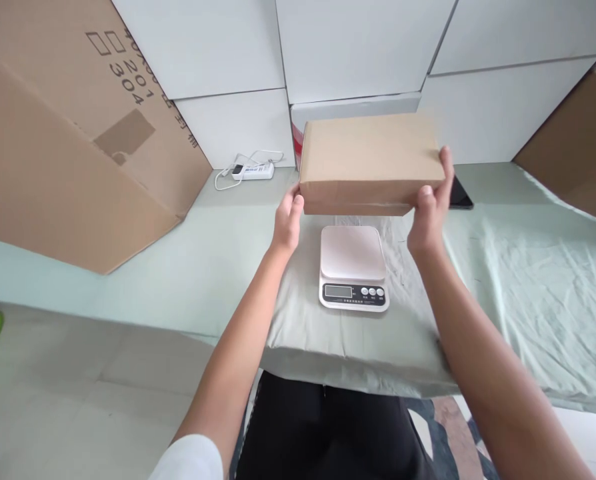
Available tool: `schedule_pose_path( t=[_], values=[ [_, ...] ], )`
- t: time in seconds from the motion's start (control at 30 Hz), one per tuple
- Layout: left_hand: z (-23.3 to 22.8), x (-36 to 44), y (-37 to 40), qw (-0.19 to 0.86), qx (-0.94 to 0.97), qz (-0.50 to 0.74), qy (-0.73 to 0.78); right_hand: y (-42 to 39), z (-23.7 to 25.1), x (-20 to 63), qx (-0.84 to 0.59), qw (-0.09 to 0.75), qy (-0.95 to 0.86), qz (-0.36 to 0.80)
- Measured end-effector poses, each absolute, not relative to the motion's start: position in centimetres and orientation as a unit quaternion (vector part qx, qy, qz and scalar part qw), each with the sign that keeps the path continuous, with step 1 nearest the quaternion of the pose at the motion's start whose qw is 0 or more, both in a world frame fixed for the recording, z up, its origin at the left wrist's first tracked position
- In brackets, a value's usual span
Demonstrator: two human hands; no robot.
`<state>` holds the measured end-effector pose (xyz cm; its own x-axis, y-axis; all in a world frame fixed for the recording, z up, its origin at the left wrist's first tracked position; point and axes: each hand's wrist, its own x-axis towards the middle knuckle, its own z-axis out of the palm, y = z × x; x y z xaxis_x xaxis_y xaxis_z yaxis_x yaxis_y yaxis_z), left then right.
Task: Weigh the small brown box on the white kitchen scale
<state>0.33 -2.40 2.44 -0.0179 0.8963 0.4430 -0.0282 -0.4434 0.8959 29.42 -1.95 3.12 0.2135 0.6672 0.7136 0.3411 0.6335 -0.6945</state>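
A closed brown cardboard box (371, 150) is held up above the table, behind a white kitchen scale. My left hand (289, 217) grips its left end, thumb on the near side. At the right end, my right hand (432, 203) is closed on the box, thumb in front and fingers along the side. Below and nearer to me lies the scale (354, 257), its platform bare. The scale's small display looks blank, with several round buttons beside it. The underside of the box is hidden.
A pale green cloth (543, 293) covers the table. At the left leans a large cardboard carton (73, 147); another carton (578, 143) stands at the right. White boxes (353, 50) form a wall behind. A power strip (253, 171) with a white cable and a dark flat device (461, 195) lie toward the back.
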Motion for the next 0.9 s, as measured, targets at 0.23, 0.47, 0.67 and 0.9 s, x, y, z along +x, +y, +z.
schedule_pose_path(
  t=[0.23, 0.47, 0.67, 0.9],
  values=[
    [-1.5, 1.0, -0.5, 0.409, 0.566, 0.599, 0.393, 1.6, -2.1, 29.7, -0.446, 0.633, -0.608, 0.174],
    [-2.6, 1.2, 0.4, 0.433, 0.537, 0.601, 0.403, 2.7, -3.6, 29.9, -0.448, 0.632, -0.601, 0.196],
    [-3.2, 1.6, 0.8, 0.457, 0.524, 0.594, 0.405, 3.3, -4.6, 30.1, -0.454, 0.630, -0.597, 0.203],
    [-3.4, 1.7, 1.1, 0.459, 0.523, 0.589, 0.410, 3.4, -4.5, 30.3, -0.459, 0.626, -0.594, 0.213]
  ],
)
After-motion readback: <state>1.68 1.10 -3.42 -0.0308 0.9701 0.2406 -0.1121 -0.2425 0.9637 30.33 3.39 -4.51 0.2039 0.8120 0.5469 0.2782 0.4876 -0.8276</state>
